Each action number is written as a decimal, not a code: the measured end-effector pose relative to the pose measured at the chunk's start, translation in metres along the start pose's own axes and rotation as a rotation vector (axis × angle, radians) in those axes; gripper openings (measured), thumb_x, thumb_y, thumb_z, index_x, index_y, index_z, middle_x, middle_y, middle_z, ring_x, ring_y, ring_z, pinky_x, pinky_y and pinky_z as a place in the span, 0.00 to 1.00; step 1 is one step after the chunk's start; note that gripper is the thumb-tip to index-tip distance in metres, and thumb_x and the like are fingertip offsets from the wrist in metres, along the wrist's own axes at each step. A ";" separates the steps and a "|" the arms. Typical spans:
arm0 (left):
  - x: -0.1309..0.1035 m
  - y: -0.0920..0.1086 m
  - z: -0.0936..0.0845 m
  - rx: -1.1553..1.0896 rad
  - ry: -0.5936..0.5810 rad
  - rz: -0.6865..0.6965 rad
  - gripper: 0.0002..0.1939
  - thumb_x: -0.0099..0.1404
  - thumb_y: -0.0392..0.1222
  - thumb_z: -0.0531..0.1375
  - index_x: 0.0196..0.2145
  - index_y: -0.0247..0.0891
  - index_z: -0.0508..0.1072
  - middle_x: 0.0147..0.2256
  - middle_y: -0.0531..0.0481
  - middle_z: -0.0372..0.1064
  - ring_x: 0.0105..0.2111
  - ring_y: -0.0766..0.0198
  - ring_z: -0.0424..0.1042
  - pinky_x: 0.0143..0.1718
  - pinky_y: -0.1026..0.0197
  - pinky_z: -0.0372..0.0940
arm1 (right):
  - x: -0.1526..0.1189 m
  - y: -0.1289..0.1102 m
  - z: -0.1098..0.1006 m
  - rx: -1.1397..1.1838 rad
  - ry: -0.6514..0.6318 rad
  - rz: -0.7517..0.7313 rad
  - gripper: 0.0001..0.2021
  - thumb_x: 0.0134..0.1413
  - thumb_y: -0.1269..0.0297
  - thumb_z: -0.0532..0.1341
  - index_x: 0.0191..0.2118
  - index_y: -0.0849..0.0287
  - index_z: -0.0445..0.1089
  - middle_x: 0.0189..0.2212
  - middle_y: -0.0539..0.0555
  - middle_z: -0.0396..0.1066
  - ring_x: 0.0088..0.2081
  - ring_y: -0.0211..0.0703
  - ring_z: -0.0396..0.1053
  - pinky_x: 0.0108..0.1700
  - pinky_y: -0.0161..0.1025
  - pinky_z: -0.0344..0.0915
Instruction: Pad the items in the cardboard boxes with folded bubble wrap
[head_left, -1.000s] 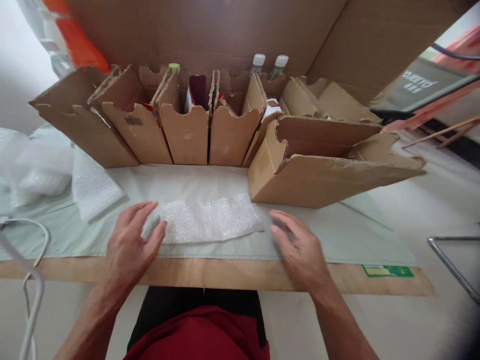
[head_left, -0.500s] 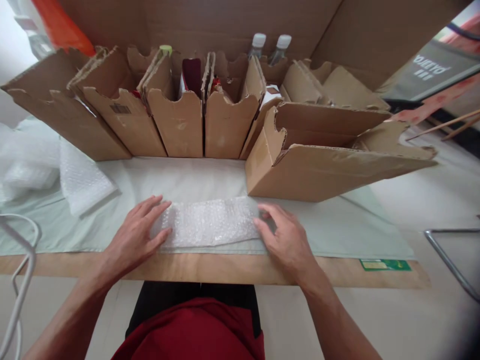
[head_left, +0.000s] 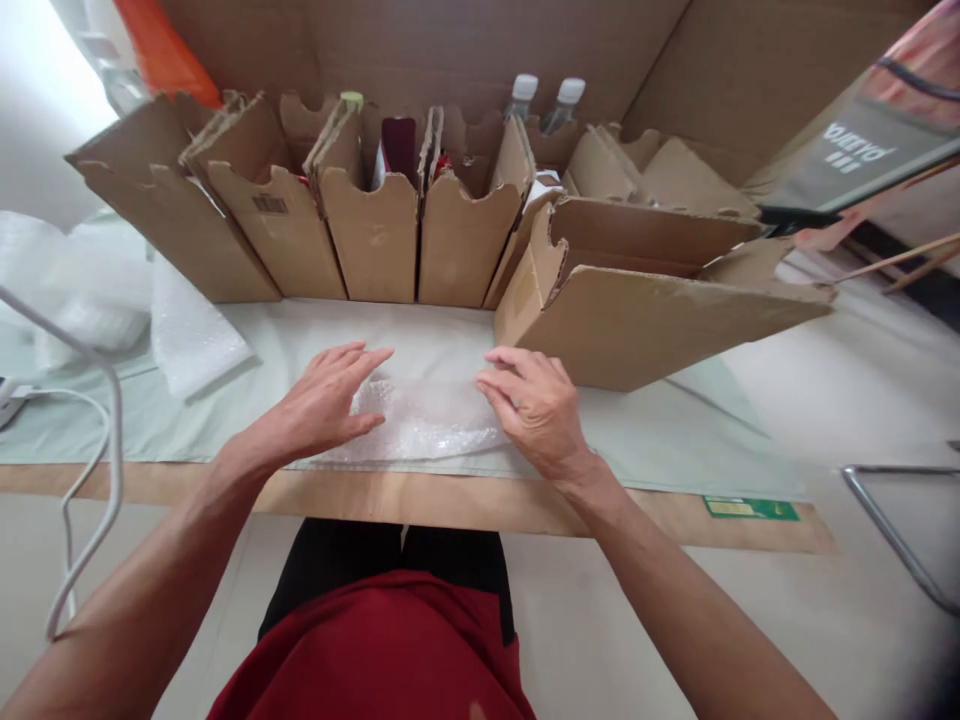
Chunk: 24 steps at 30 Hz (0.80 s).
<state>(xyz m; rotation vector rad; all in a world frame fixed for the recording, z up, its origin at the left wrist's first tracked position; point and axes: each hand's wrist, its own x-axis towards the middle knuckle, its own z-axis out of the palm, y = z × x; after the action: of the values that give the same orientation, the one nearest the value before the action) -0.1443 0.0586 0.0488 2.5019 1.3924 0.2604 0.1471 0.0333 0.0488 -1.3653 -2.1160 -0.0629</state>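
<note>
Both ends of a flat strip of bubble wrap [head_left: 439,425] have a hand over them; it lies crosswise near the front of the worktop [head_left: 450,500], on a pale green cloth [head_left: 360,325]. At its left end the left hand [head_left: 330,400] is wide open, thumb well apart from the fingers, with nothing in its grasp. The right hand [head_left: 536,405] is partly curled at the other end, thumb close to the fingers; whether it pinches the film, I cannot tell.

Just beyond the right hand stands a cardboard box [head_left: 637,325] with an open top, set in front of the right part of a row of notched boxes [head_left: 375,240]. Two bottles [head_left: 523,97] with white caps show behind that row. Farther left on the cloth sits a pile of bubble wrap [head_left: 82,285], with a folded piece [head_left: 195,335] beside it. Nearer the person on that side, a white cable [head_left: 112,440] loops over the front edge. A green card [head_left: 750,508] lies by the right end of the wooden edge.
</note>
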 end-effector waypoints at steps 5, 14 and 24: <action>-0.005 -0.001 -0.026 -0.159 -0.197 -0.132 0.20 0.62 0.51 0.61 0.50 0.41 0.77 0.34 0.50 0.79 0.37 0.53 0.78 0.39 0.56 0.70 | 0.019 -0.006 -0.023 0.490 0.117 0.196 0.06 0.66 0.67 0.61 0.37 0.56 0.75 0.34 0.50 0.79 0.35 0.40 0.74 0.38 0.39 0.68; -0.041 0.012 -0.087 0.036 0.679 0.092 0.01 0.66 0.39 0.61 0.36 0.41 0.73 0.51 0.48 0.77 0.51 0.56 0.76 0.58 0.48 0.68 | 0.043 -0.026 -0.077 0.477 0.358 -0.053 0.04 0.65 0.67 0.63 0.41 0.51 0.75 0.45 0.51 0.81 0.48 0.46 0.79 0.53 0.47 0.73; -0.080 -0.026 0.013 0.009 0.023 0.178 0.16 0.69 0.49 0.60 0.51 0.44 0.76 0.62 0.40 0.70 0.65 0.43 0.67 0.67 0.35 0.55 | -0.056 0.008 -0.026 0.227 -0.322 0.016 0.13 0.65 0.65 0.57 0.48 0.53 0.78 0.48 0.56 0.82 0.51 0.52 0.79 0.57 0.57 0.70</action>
<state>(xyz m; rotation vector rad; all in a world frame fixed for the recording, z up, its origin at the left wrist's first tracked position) -0.2035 0.0016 0.0265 2.6416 1.1821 0.3197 0.1823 -0.0179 0.0389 -1.3242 -2.2875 0.4182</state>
